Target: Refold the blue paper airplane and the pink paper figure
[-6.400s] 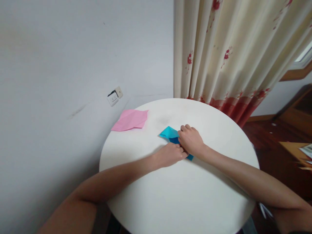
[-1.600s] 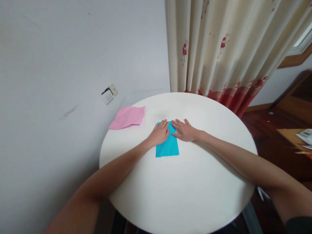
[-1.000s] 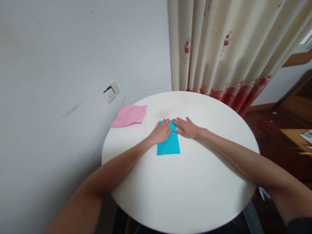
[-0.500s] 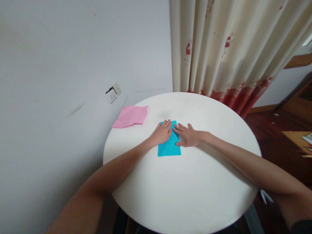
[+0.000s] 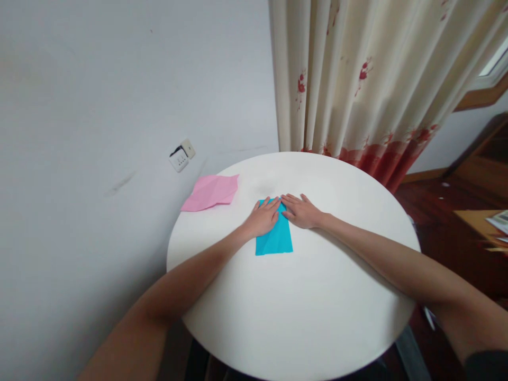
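A blue sheet of paper point(image 5: 278, 241), longer than it is wide, lies flat on a round white table point(image 5: 301, 312). My left hand point(image 5: 262, 218) rests on the sheet's left side with the fingers stretched toward its far edge. At the far right corner of the paper, my right hand point(image 5: 303, 210) lies with its fingers out and the fingertips on the sheet. The two sets of fingertips nearly meet near the far edge. Both hands are open, and they cover much of the paper's upper part.
A creased pink sheet of paper point(image 5: 212, 191) lies at the table's far left edge. Behind it are a wall and a power socket point(image 5: 179, 160). A cream curtain point(image 5: 349, 79) with red flowers hangs beyond the table. Papers point(image 5: 499, 221) lie on a wooden surface at the right.
My right hand has slid up toward the far edge of the blue paper, uncovering more of its right side. My left hand stays in place on the sheet.
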Tool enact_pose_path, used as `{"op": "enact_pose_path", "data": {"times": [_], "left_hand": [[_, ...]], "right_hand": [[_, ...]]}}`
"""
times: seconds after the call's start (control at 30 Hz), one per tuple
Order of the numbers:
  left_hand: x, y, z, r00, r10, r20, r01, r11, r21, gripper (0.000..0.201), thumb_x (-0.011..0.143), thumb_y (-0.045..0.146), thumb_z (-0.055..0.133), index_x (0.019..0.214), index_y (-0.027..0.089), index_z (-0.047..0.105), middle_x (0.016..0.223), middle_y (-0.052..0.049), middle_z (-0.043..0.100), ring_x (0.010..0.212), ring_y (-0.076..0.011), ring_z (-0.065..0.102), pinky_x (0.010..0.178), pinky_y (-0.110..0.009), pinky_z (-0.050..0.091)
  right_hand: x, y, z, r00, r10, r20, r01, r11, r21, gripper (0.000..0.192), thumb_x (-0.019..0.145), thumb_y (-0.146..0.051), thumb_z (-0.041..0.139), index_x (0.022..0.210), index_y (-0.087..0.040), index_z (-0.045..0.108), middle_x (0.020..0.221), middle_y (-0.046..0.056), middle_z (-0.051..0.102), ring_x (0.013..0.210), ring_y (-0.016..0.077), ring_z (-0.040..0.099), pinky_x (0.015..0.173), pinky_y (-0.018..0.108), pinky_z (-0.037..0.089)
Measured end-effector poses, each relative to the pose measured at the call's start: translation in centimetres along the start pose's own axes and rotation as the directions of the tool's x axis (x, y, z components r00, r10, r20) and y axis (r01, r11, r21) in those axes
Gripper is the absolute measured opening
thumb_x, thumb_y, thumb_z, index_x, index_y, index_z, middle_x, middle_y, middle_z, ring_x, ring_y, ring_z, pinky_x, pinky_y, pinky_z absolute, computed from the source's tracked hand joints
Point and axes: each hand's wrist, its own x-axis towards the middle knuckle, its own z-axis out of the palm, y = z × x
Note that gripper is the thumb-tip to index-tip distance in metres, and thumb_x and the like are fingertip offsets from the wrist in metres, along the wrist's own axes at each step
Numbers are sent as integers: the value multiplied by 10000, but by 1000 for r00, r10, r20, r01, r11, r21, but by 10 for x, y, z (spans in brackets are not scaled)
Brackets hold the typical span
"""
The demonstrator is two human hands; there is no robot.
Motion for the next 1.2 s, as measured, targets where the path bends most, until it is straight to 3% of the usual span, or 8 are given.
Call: {"op": "enact_pose_path", "data": {"times": [0.3,0.5,0.8,1.03,1.2], "left_hand": [[-3,3,-4,1000,15,5,-15,1000,-7,547,1027,356,243,1559,237,286,1635,-33,238,1513,-300,183,1200,-550,174],[-2,2,-2,1000,16,-4,-16,1000,-18,548,1026,356,245,1558,227,289,1633,-26,242,1514,-292,179,1202,-547,169],[-4,2,-4,1000,12,6,-12,1000,-12,549,1027,355,248,1562,235,270,1637,-31,233,1517,-281,170,1201,-534,181],[-2,1,-2,1000,12,-4,-12,1000,0,558,1028,371,233,1557,203,290,1637,-24,231,1514,-281,181,1208,-523,178],[-1,1,-3,1000,4,10,-4,1000,-18,566,1025,376,229,1561,202,278,1638,-18,224,1516,-286,174,1203,-543,182]], "right_hand": [[3,5,0,999,49,-18,-49,998,-32,668,1012,-521,256,1561,-142,294,1628,141,229,1506,296,193,1196,555,168],[4,13,-3,998,58,-4,-58,997,-47,675,1006,-571,248,1557,-185,313,1637,127,210,1508,314,177,1191,569,161],[-1,9,-6,1000,11,-6,-11,997,-72,663,1015,-551,271,1554,-169,323,1629,163,218,1499,345,190,1173,596,185],[-11,10,-28,981,-117,156,123,992,-29,672,1006,-543,354,1576,-197,267,1626,200,196,1491,397,181,1124,669,234],[-17,16,-44,925,-224,306,200,974,109,628,982,-595,407,1532,-292,378,1654,113,113,1506,399,55,1136,697,168]]}}
